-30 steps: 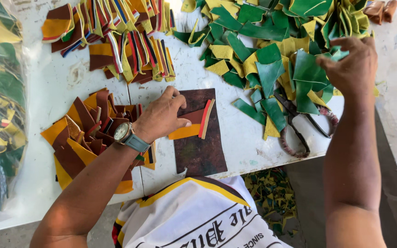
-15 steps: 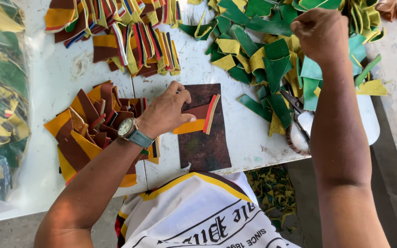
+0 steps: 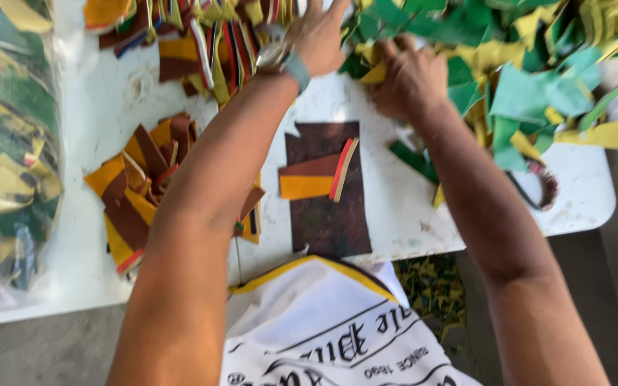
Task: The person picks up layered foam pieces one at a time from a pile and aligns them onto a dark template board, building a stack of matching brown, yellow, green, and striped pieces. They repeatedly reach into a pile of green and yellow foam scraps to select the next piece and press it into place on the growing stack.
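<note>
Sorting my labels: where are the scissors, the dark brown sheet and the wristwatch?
scissors (image 3: 538, 187), head view, red handle loop.
dark brown sheet (image 3: 330, 221), head view, lower middle.
wristwatch (image 3: 296, 70), head view, teal strap.

A white, scuffed table top (image 3: 409, 214) carries everything. A dark brown rectangular leather sheet (image 3: 327, 207) lies flat near its front edge, with a heap of brown and orange leather offcuts (image 3: 134, 193) to the left and a clear plastic bag stuffed with green and yellow scraps (image 3: 5, 143) at the far left. Along the back lie a pile of striped multicoloured strips (image 3: 209, 43) and a big heap of green and yellow cut pieces (image 3: 523, 64).
</note>
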Motion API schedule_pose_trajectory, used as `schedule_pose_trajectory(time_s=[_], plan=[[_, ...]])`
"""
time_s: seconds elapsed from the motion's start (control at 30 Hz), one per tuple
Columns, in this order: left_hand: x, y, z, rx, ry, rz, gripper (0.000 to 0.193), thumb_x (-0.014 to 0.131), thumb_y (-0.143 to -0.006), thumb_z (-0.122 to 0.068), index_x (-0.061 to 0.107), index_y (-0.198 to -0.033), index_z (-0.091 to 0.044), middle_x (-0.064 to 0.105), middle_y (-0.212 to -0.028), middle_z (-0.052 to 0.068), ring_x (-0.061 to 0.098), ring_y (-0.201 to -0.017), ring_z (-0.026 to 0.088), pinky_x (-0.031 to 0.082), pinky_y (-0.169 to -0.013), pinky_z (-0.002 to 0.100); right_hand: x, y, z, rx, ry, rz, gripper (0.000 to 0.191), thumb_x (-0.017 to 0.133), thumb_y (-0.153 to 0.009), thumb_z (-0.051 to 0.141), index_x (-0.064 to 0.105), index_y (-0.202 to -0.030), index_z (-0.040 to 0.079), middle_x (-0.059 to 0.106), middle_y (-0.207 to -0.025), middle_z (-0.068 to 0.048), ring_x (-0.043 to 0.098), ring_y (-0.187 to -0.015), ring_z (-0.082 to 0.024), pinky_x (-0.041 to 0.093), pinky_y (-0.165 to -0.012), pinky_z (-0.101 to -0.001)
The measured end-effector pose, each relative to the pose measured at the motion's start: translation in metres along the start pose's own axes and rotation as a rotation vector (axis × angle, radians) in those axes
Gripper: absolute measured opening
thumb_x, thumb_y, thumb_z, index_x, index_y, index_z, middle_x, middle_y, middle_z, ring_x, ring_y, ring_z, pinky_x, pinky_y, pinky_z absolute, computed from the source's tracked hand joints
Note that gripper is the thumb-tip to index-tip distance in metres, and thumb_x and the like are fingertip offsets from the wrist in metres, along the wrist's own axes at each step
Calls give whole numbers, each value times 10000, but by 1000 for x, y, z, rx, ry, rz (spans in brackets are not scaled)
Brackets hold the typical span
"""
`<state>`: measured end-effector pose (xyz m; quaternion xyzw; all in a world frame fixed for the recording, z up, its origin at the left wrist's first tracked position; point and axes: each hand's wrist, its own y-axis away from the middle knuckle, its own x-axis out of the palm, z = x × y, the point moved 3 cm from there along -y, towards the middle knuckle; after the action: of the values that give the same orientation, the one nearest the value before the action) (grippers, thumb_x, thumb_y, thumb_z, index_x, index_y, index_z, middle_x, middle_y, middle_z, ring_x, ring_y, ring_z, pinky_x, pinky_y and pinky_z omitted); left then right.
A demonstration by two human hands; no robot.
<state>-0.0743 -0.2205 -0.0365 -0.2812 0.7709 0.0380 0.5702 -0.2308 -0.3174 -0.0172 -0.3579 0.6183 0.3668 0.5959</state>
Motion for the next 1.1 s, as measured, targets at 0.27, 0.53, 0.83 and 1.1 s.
schedule_pose_trajectory(time_s=[0.27,0.53,0.83,1.1], plan=[[26,-11,-8,87,60,9,343,805,-766,-205,699,-1074,-97,683,-1135,208,697,-987,395,575,-841,489,-16,7,-71,-125,-624,-274,469,704,-892,-20,640,-1340,104,722,-1108,-120,721,-914,-255,568,-776,-385],[3,-28,-31,272,571,-107,179,717,-967,-163,743,-1114,-65,785,-1020,151,760,-942,290,599,-819,433,-76,35,-140,-351,-1669,-222,308,507,-997,-116,611,-1283,-72,704,-1186,-149,722,-1068,-303,605,-1020,-433],[-2,-41,-29,256,834,-21,221,717,-1038,-252,683,-1129,-53,745,-1073,55,750,-982,185,646,-848,384,-68,29,-138,-425,-1940,-154,384,412,-1025,-48,588,-1367,-53,686,-1273,-191,706,-1177,-365,575,-1120,-497],[26,-48,-78,264,528,104,262,836,-965,-294,698,-986,-72,740,-893,43,735,-827,146,621,-776,339,-43,6,-138,-235,-1911,-260,183,538,-1069,-63,591,-1242,-37,654,-1189,-126,654,-1093,-280,554,-972,-406]])
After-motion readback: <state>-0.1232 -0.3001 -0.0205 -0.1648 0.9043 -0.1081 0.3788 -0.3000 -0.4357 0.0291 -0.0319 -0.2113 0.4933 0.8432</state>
